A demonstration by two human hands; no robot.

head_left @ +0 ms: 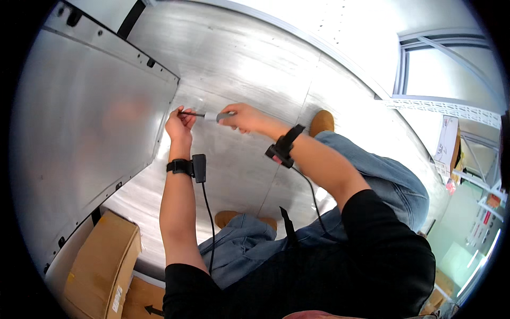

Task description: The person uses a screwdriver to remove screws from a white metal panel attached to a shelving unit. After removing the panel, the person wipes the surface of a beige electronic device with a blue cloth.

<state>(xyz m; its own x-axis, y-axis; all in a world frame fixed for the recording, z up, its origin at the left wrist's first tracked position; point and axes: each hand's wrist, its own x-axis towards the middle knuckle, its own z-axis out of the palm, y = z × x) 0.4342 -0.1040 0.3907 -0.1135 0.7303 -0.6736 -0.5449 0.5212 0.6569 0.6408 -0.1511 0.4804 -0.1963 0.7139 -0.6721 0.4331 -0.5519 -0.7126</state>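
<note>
My right hand [244, 117] is wrapped round the grey and white handle of a screwdriver [211, 116]. Its dark, thin shaft points left, level with the floor. At the shaft's far end, my left hand [180, 126] has its fingers closed about the tip; whether a small part such as a screw is also between them is hidden. Just left of that hand stands a large grey metal panel [93, 114], with holes and black fittings along its edges. Hand and screwdriver are near the panel's right-hand edge, and the tip appears apart from it.
Cardboard boxes [101, 260] lie at the lower left, below the panel. Grey-white floor [239, 58] spreads under my hands, bounded by a white wall-like surface at the top. Metal shelving [446, 109] stands at the right. Black cables hang from the bands on both my wrists.
</note>
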